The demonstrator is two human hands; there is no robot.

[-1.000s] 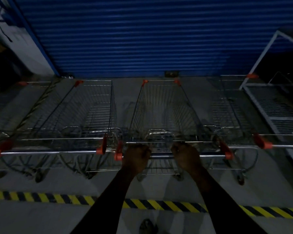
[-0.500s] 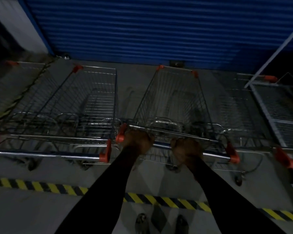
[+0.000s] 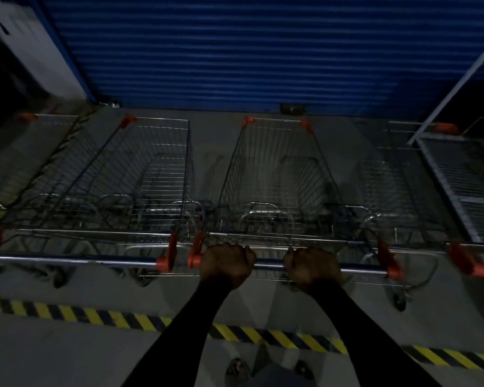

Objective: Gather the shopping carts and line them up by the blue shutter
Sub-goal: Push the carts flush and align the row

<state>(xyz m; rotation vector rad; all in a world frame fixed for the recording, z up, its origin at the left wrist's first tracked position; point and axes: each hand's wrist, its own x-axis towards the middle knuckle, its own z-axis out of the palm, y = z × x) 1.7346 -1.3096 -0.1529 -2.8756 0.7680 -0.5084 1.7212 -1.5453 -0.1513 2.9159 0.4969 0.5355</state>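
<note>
Big blue shutter [image 3: 235, 51] across the back, carts lined up nose-in facing it, and the middle cart [image 3: 274, 174] sits between its neighbours with left hand [image 3: 225, 263] and right hand [image 3: 312, 268] both clenched around its handle [image 3: 268, 264], no readable writing anywhere.
</note>
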